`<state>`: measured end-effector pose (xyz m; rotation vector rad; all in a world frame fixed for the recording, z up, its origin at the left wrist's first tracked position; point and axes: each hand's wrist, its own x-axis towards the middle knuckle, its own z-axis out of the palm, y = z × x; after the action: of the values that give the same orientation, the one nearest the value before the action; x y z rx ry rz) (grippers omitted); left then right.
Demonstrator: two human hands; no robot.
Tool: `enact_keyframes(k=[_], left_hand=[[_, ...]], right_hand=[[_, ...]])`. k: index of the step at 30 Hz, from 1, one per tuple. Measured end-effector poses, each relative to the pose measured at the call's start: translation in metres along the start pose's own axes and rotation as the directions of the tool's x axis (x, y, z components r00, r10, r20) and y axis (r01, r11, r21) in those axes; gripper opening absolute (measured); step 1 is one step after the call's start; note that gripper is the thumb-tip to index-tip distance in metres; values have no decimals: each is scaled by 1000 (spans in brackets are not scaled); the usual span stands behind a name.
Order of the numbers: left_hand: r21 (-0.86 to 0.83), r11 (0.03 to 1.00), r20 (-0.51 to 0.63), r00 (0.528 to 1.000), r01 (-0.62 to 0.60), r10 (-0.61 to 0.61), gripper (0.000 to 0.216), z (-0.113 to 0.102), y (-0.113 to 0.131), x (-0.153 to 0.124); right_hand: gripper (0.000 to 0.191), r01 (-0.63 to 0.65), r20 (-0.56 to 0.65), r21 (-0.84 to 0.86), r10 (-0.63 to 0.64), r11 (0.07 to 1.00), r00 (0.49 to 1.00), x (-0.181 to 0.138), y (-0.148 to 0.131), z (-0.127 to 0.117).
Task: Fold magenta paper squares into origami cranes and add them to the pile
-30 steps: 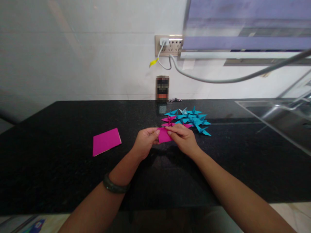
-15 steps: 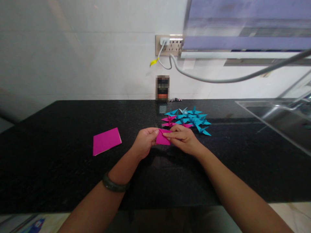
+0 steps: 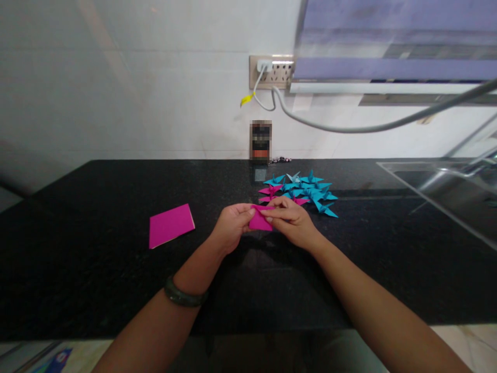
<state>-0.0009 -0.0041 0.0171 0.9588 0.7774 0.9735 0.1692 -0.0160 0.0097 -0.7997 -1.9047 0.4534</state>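
Observation:
A small folded piece of pink origami paper (image 3: 260,223) is held up between my two hands, just above the dark counter. My left hand (image 3: 232,225) pinches its left side, thumb on top and fingers beneath. On the opposite side, my right hand (image 3: 293,220) grips the upper right edge with thumb and fingers closed together. Just beyond my right hand lies a group of folded paper cranes (image 3: 310,191), mostly blue with a few pink ones. Off to the left, a stack of pink paper sheets (image 3: 171,226) rests flat on the counter.
A dark, pixelated upright object (image 3: 261,142) leans at the wall, with a beaded string (image 3: 281,159) beside it. Above, a grey cable (image 3: 334,126) runs from the wall socket (image 3: 272,72) to the right. A metal sink edge (image 3: 435,204) lies at the right of the black counter (image 3: 97,290).
My right fingers have shifted slightly along the paper's upper edge, and its top fold sits a little flatter. Both hands keep hold of it.

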Motion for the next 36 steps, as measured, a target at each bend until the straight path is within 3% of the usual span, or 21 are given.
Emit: enact_keyframes(k=[8,27,36], left_hand=[[-2,1000,-8,1000,22,-22,18,1,-1,1],[-34,998,-48,998,50,-51,14,4,-1,0],[20,999,-166,986,32,-28,21,6,-10,4]], right_hand=[[29,49,124,-40,-44,998,991,2,-1,-6],[23,61,206,-133,-33,989,978,-1,4,-6],[21,87,269,-260,-14,962,963,0,0,-5]])
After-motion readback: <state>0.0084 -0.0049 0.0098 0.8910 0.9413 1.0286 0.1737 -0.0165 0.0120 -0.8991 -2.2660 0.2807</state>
